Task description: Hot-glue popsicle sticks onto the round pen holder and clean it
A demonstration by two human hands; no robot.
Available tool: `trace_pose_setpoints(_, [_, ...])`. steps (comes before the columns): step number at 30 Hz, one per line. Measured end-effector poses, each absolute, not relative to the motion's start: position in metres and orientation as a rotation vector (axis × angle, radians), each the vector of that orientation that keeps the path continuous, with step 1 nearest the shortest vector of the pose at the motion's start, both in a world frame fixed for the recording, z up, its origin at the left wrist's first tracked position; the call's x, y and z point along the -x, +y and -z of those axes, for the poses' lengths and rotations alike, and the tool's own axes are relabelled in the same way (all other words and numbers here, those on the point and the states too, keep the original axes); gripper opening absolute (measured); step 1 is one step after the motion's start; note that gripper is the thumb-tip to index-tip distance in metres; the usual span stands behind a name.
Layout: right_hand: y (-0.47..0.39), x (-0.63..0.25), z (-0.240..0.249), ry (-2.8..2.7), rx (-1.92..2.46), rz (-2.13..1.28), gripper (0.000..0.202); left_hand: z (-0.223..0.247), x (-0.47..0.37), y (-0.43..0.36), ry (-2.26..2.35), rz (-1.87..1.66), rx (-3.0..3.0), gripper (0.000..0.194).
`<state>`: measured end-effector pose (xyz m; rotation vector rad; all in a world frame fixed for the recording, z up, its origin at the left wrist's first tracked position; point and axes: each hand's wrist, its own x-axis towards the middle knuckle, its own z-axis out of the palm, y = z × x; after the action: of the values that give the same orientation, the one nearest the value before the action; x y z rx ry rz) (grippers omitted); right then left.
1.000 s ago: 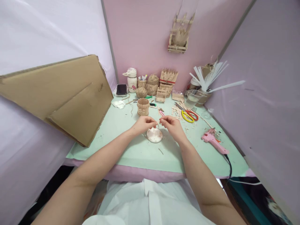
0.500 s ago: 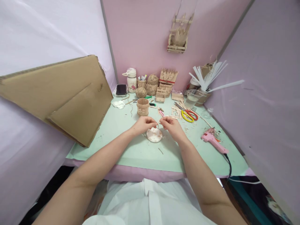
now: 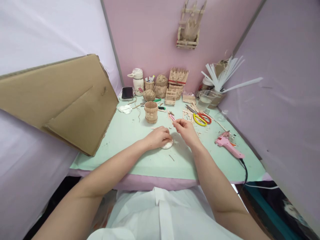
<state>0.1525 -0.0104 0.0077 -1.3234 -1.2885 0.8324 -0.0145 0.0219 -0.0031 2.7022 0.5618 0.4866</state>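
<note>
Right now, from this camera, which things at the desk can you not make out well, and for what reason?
All in the head view:
White disc: partly covered by the left hand.
Right hand: anything between its fingertips is too small to tell.
Wooden cup: its near wall hides the bottom.
Wooden holder on the wall: whatever supports it is cut off by the upper edge.

Left fingers (image 3: 166, 136) over white disc (image 3: 168, 145)

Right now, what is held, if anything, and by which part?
I cannot tell: the left hand partly covers the white disc; the right hand is pinched, but any object is unclear.
</note>
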Motion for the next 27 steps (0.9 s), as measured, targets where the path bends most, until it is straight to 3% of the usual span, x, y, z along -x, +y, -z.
trace_pose_setpoints(19, [-0.009,-0.151,-0.005,-1.299,1.353,-0.831,0.021,0.007,0.004,0.022,0.586,-0.392,-2.793,0.021])
trace_pose_setpoints(27, [-0.011,-0.151,-0.007,-1.351,1.369,-0.877,0.02,-0.003,0.017,0.029,0.852,-0.623,-2.199,0.018])
